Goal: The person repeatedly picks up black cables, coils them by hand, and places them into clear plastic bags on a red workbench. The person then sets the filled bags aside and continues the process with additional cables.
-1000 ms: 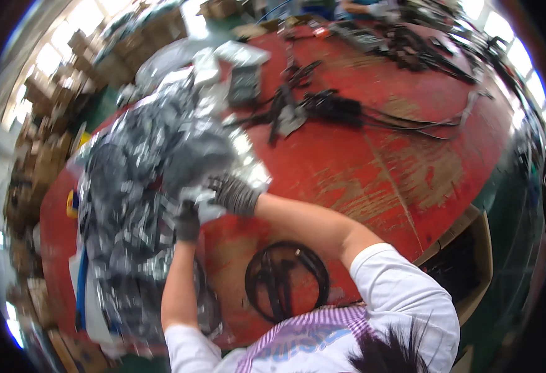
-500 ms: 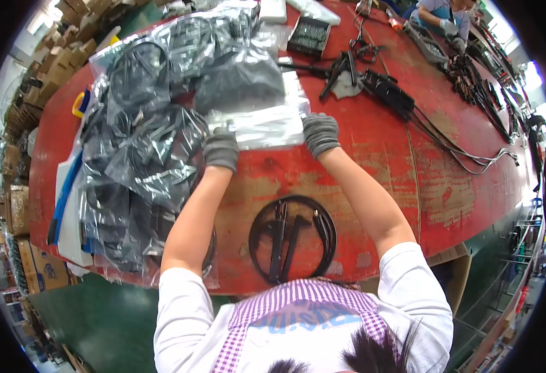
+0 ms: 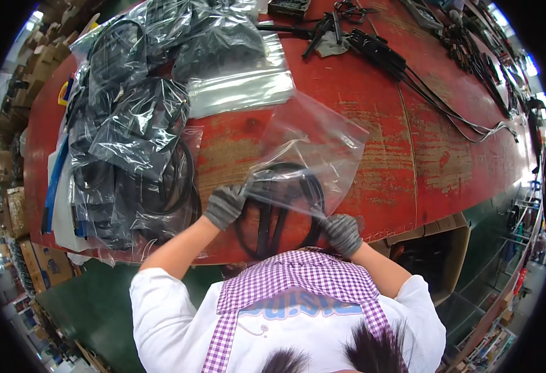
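Note:
A clear plastic bag [image 3: 332, 146] stretches between my two grey-gloved hands, its far end spread over the red table. My left hand [image 3: 226, 205] is closed on one near corner, and my right hand [image 3: 342, 234] pinches the other. Under and between them lies a coiled black cable [image 3: 242, 239] with black bar-shaped parts [image 3: 265, 229] inside the ring. The bag's near edge crosses over the upper part of the coil. Beyond my hands rests a stack of flat clear bags [image 3: 242, 93].
Bagged black cables [image 3: 136, 124] are heaped along the left. Loose cables with a black box [image 3: 379, 53] lie at the far right of the red table [image 3: 379, 186]. An open cardboard box [image 3: 431, 233] stands below the near right edge.
Both hands have drawn back toward me from the bag stack, bringing one clear bag over the coiled cable. The view has shifted, so the table's things sit higher.

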A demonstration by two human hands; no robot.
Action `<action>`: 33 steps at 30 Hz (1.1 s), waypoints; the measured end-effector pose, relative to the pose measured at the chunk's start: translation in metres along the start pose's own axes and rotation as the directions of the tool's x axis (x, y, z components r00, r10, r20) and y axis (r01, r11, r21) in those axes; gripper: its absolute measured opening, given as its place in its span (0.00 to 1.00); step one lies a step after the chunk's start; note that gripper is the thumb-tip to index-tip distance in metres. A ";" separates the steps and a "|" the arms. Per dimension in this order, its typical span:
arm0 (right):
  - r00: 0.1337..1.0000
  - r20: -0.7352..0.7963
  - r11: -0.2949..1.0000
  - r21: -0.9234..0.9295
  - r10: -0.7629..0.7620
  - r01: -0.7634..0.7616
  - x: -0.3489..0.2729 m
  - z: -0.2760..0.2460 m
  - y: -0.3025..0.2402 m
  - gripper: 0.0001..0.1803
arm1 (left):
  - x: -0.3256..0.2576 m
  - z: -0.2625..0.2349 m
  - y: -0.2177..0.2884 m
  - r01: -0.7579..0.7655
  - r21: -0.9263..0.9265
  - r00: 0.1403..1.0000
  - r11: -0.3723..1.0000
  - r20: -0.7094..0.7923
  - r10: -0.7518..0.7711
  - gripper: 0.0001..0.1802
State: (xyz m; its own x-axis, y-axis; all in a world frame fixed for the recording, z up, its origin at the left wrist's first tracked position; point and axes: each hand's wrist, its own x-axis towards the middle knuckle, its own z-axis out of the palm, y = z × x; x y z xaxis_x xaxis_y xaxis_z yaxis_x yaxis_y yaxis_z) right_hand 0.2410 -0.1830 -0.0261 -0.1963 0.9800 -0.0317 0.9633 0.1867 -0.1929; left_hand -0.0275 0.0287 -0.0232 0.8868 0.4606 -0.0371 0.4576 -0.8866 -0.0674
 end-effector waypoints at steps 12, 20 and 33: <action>0.855 0.371 0.922 0.276 -0.363 0.272 0.020 -0.061 -0.032 0.25 | -0.139 -0.036 0.093 0.247 -0.489 0.956 0.836 -0.016 -0.291 0.13; 0.974 -0.175 0.481 0.848 -0.143 0.223 0.059 -0.248 -0.031 0.22 | -0.136 -0.239 0.015 -0.036 -0.974 0.860 0.222 -0.143 -0.490 0.08; 0.894 -0.448 0.145 0.885 0.007 0.442 0.308 -0.312 -0.095 0.11 | -0.088 -0.310 -0.213 0.364 -0.735 0.284 0.572 -0.497 -0.820 0.08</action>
State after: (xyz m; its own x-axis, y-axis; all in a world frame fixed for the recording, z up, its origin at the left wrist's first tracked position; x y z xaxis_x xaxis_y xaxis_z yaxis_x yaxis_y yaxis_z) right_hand 0.1459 0.1225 0.2890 -0.0864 0.9081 0.4098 -0.1088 0.4003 -0.9099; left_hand -0.1830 0.1643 0.3032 -0.0913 0.8364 0.5405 0.6319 -0.3708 0.6806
